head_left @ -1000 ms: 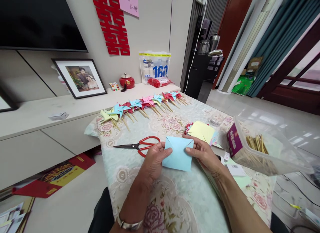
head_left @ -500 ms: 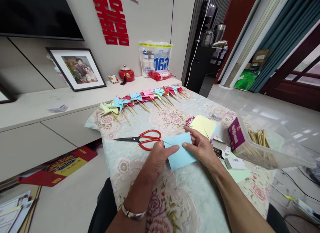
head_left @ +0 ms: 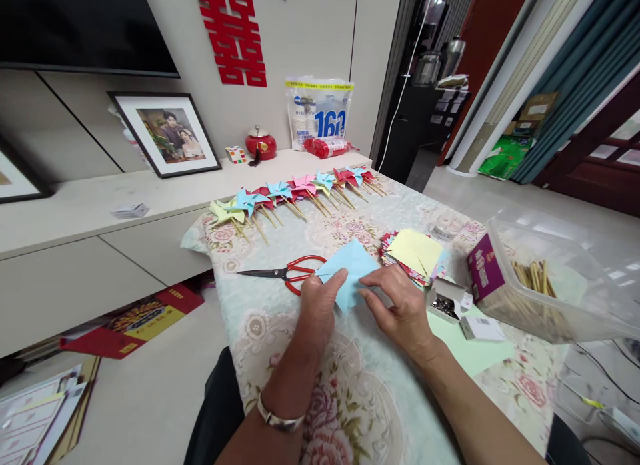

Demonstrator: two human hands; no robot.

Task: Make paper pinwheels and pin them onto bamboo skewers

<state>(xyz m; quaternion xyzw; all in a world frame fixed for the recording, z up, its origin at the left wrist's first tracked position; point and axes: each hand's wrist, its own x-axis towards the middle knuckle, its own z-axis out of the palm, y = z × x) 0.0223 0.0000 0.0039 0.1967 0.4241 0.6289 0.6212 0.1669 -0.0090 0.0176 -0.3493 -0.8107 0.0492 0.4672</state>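
Note:
A light blue paper square [head_left: 349, 265] lies folded on the floral tablecloth [head_left: 360, 398], pressed down by both hands. My left hand [head_left: 319, 306] pins its left part with the thumb on top. My right hand [head_left: 397, 305] presses its right edge with the fingertips. Red-handled scissors [head_left: 287, 274] lie just left of the paper, blades pointing left. A stack of coloured paper squares [head_left: 416, 252], yellow on top, sits just beyond my right hand.
A row of finished paper pinwheels on sticks [head_left: 295, 193] lines the far table edge. A clear plastic box with wooden sticks [head_left: 537, 282] stands at the right, a small box of pins [head_left: 445, 298] beside it. A low cabinet [head_left: 100, 218] runs along the left.
The blue paper went from being held up flat in both hands to lying folded on the table under my fingers. The view has shifted slightly.

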